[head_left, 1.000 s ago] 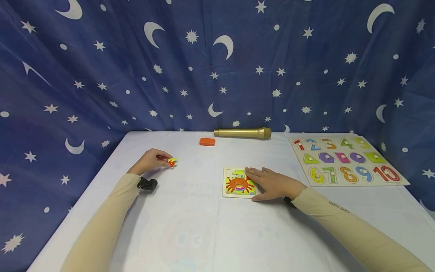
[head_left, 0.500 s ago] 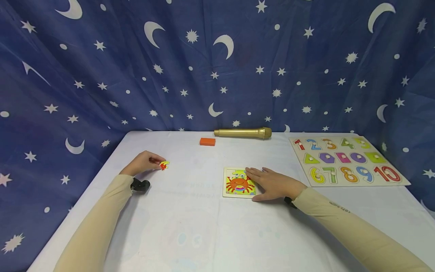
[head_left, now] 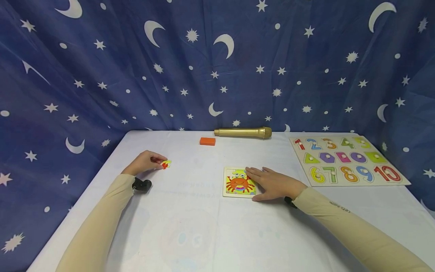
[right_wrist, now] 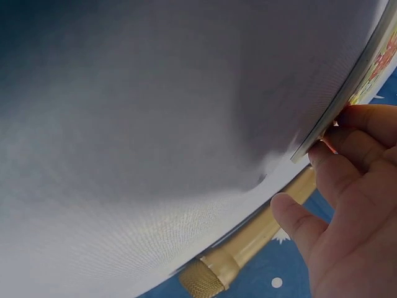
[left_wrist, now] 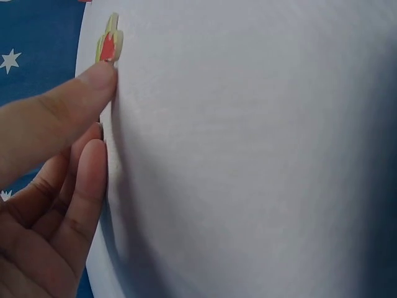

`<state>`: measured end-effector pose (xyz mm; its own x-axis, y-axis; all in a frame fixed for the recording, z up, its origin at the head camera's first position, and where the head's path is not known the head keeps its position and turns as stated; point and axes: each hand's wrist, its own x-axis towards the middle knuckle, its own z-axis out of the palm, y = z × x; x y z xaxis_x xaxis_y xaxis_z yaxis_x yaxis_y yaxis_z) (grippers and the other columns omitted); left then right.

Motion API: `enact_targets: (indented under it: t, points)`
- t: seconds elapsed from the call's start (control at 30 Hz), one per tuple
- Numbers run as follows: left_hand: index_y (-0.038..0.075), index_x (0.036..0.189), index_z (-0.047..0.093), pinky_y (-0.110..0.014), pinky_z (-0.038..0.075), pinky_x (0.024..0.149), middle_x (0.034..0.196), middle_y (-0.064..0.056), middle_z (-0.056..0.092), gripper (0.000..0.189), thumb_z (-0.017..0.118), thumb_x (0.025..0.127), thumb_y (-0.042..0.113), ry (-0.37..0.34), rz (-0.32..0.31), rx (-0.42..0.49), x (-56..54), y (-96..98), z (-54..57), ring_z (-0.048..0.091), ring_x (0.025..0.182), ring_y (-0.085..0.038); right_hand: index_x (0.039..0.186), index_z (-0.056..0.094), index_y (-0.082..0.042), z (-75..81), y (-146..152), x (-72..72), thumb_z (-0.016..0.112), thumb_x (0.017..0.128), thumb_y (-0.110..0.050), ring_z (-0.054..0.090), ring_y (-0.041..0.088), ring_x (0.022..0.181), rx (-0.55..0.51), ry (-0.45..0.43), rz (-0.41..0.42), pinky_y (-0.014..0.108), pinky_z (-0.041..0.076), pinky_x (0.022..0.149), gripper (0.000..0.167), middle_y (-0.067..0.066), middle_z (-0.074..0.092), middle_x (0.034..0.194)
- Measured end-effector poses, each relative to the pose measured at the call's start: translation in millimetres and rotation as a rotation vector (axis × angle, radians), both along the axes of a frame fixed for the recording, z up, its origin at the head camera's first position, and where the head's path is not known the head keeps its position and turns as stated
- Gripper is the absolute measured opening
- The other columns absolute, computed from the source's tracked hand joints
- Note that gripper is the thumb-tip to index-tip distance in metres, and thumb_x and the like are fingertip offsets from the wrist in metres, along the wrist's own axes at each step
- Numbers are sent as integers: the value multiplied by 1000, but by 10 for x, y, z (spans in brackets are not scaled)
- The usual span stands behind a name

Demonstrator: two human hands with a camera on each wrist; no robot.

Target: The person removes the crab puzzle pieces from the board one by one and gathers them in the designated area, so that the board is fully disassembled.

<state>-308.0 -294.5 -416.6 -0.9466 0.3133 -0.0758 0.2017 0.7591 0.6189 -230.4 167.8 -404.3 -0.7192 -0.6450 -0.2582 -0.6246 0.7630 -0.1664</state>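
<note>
Between thumb and fingers, my left hand (head_left: 144, 162) pinches a small yellow and red jigsaw puzzle piece (head_left: 166, 164) at the left of the table. Up close in the left wrist view, the piece (left_wrist: 109, 46) sticks out past the thumb tip, with part of it hidden. My right hand (head_left: 274, 184) rests on the right edge of a square crab puzzle (head_left: 239, 185) in a pale wooden frame, its fingers extended. That hand covers the right side of the puzzle. In the right wrist view, fingertips touch the frame edge (right_wrist: 329, 118).
Toward the back of the white table (head_left: 190, 230) lie an orange block (head_left: 207, 141) and a gold microphone (head_left: 242, 133). A number and shape board (head_left: 348, 162) lies at the right. Behind the table hangs a blue curtain (head_left: 183, 75) with moons and stars.
My left hand moved left with the puzzle piece, then shifted slightly back to the right. The piece has turned somewhat. The right hand and the crab puzzle stay in place.
</note>
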Motion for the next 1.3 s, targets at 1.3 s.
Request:
enact_targets:
  t: [1.3]
  points:
    - [5, 109, 70, -26, 52, 82, 105, -9, 69, 27, 71, 83, 12, 96, -287, 43, 295, 2146, 200, 62, 95, -19, 149, 23, -5, -35, 28, -52, 49, 86, -64, 19, 28, 145, 54, 94, -7, 52, 16, 116, 90, 10, 21, 157]
